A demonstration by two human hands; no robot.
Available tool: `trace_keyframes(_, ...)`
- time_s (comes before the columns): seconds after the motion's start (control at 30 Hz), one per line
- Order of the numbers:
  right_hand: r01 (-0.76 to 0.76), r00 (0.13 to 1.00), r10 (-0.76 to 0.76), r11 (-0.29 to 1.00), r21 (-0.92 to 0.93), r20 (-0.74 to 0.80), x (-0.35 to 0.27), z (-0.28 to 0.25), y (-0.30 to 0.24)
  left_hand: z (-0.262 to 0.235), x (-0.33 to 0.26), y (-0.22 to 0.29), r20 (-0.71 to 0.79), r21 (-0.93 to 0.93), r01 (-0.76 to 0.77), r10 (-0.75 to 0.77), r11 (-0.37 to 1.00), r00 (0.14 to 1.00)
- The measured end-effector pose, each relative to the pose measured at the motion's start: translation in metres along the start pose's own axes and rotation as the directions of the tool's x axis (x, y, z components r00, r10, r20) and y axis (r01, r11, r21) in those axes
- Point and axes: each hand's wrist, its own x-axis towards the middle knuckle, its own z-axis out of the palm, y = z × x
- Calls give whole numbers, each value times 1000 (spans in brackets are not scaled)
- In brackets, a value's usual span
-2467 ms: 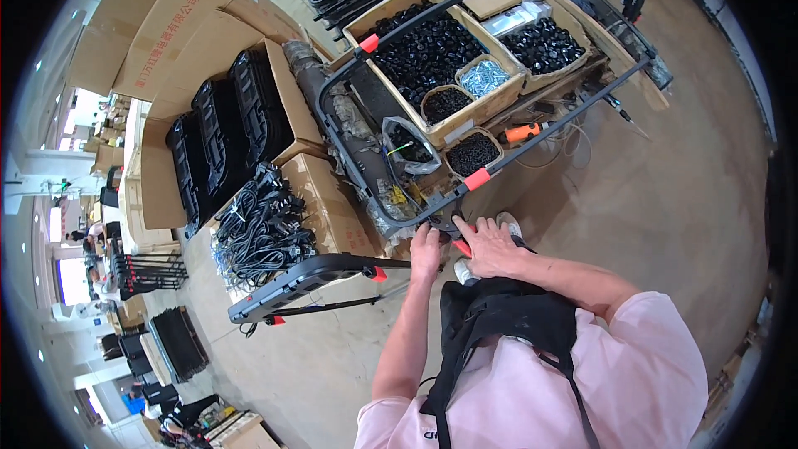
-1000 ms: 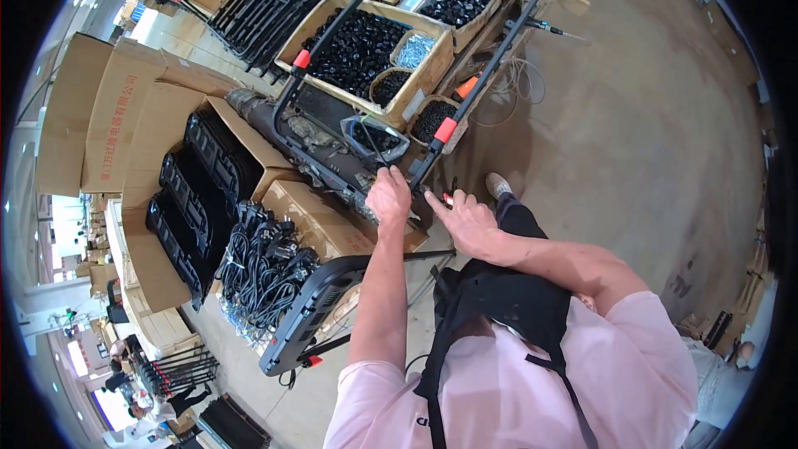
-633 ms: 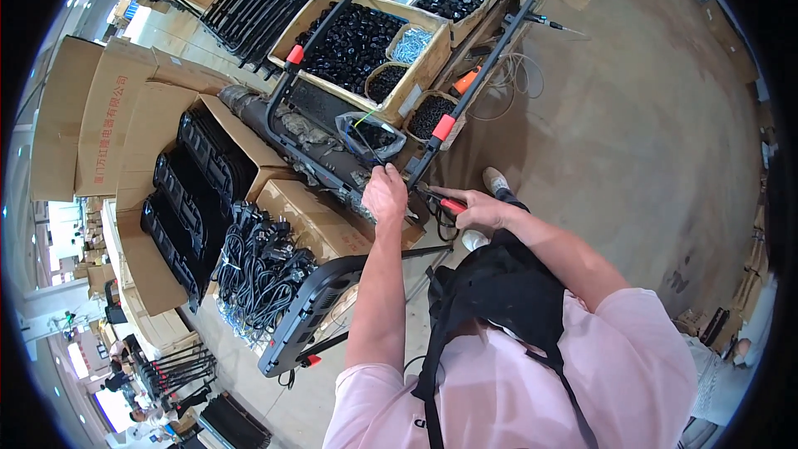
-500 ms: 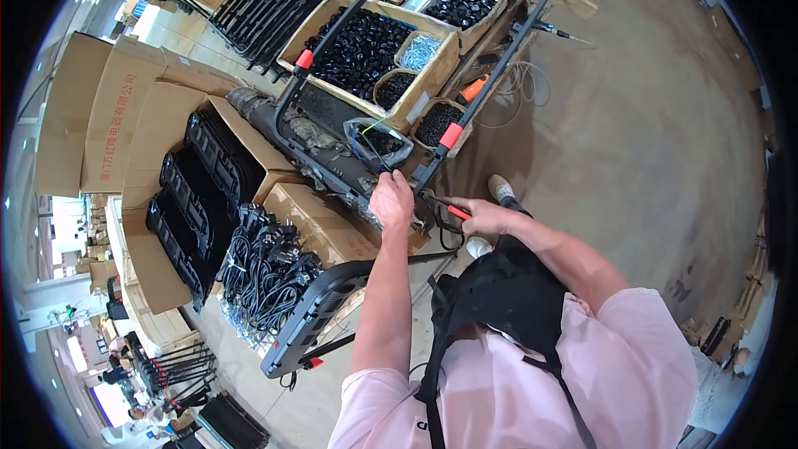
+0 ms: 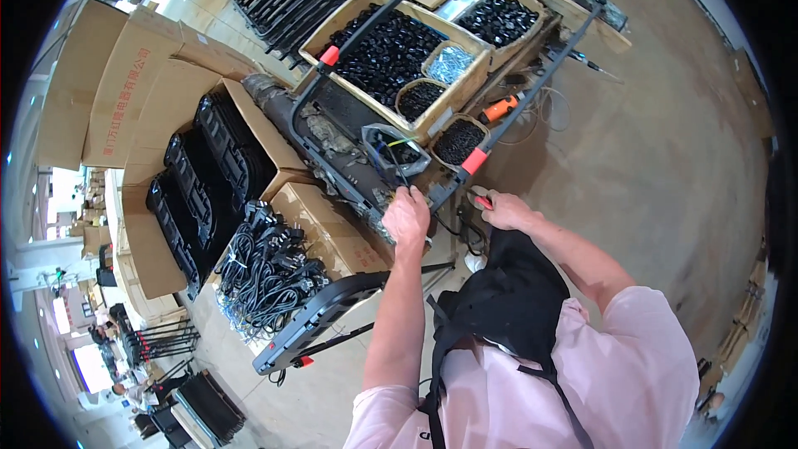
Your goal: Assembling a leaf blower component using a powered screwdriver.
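Observation:
My left hand (image 5: 407,214) is closed at the near corner of a black tubular frame (image 5: 370,27) with red sleeves. A thin black strand (image 5: 402,175) rises from its fingertips toward a clear plastic bag (image 5: 396,152) of small dark parts. To the right, my right hand (image 5: 509,211) grips red-handled pliers (image 5: 482,201), their jaws pointing left, apart from the frame. Black cable (image 5: 470,238) dangles below the frame between the hands. What the left fingertips pinch is partly hidden.
Wooden bins (image 5: 490,62) of black parts and screws stand beyond, beside an orange power tool (image 5: 499,109). At left, an open carton (image 5: 154,241) holds black plastic housings; bundled power cords (image 5: 274,266) lie nearer. A black panel on legs (image 5: 320,316) stands near my left arm.
The pliers have moved away from the frame corner, to the right and slightly up. My left hand stays by the corner. The whole view has shifted a little.

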Motion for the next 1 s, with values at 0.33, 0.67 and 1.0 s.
trace_keyframes(0.33,-324,937,118,646,691,329,181,137,71,-38,28,-2,222,-280,251,-192,926,956)
trace_keyframes(0.67,-530,842,-175,-84,844,511,209,146,93,-157,227,-153,-688,118,285,-129,951,714)
trace_keyframes(1.0,-116,861,-44,953,281,506,82,-153,45,-186,269,-176,-438,326,471,-310,820,843)
